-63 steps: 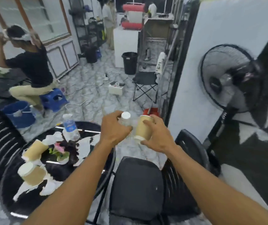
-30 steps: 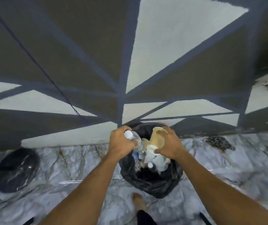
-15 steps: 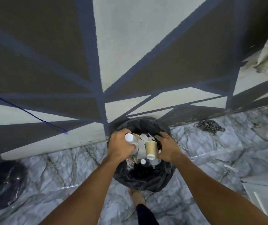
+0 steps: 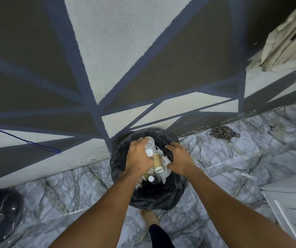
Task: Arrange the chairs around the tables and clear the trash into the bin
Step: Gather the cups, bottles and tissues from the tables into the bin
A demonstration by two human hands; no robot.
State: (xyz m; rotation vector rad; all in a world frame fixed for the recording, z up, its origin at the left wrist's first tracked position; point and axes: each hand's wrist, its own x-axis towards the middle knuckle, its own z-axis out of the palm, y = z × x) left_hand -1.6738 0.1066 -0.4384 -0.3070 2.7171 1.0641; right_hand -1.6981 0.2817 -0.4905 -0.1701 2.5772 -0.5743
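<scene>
Bin [image 4: 154,199] holds a paper cup [image 4: 157,162]; left hand [image 4: 138,158] grips a bottle [image 4: 150,144]

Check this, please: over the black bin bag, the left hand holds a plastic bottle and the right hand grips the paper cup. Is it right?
In the head view the right hand is open and holds nothing; the paper cup lies in the bin bag. The left hand does hold the plastic bottle.

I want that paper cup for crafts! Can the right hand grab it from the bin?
Probably yes. The right hand is open beside the paper cup, which lies on top in the bin. Nothing covers it; the left hand, gripping a bottle, sits on its other side.
</scene>
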